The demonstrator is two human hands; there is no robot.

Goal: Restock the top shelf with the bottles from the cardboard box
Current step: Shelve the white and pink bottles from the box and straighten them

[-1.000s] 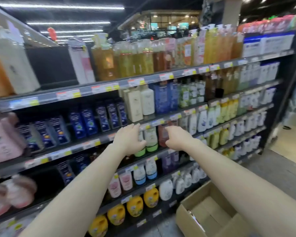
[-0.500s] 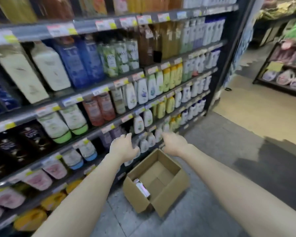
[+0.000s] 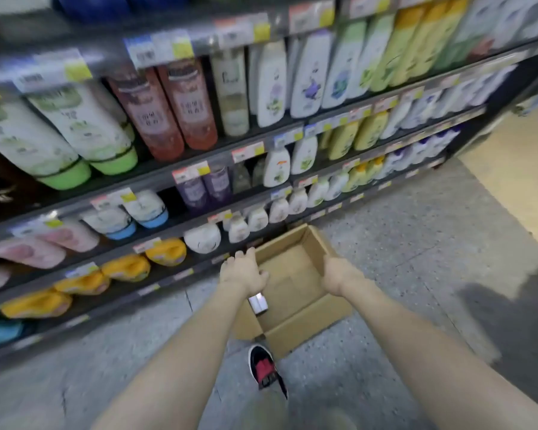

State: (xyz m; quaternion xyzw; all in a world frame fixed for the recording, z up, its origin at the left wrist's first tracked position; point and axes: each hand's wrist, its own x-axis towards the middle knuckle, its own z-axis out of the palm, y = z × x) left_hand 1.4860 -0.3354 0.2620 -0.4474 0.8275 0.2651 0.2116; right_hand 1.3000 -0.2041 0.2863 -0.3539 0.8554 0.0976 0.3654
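An open cardboard box (image 3: pixel 305 324) sits on the grey floor against the foot of the shelving. One pale bottle (image 3: pixel 257 303) lies inside near its left wall, partly hidden by my wrist. My left hand (image 3: pixel 244 271) hovers over the box's left side, fingers spread, holding nothing. Over the right wall of the box hangs my right hand (image 3: pixel 336 274), fingers curled down and apart, nothing in it. The top shelf is out of view.
Shelves (image 3: pixel 199 162) packed with bottles and pouches fill the left and upper view, close beside the box. My shoe (image 3: pixel 263 367) stands on the floor just in front of the box. Grey floor (image 3: pixel 432 259) stretches to the right.
The view has tilted down from the upper shelves to the floor. Both hands have dropped from shelf height to just above the box, still holding nothing.
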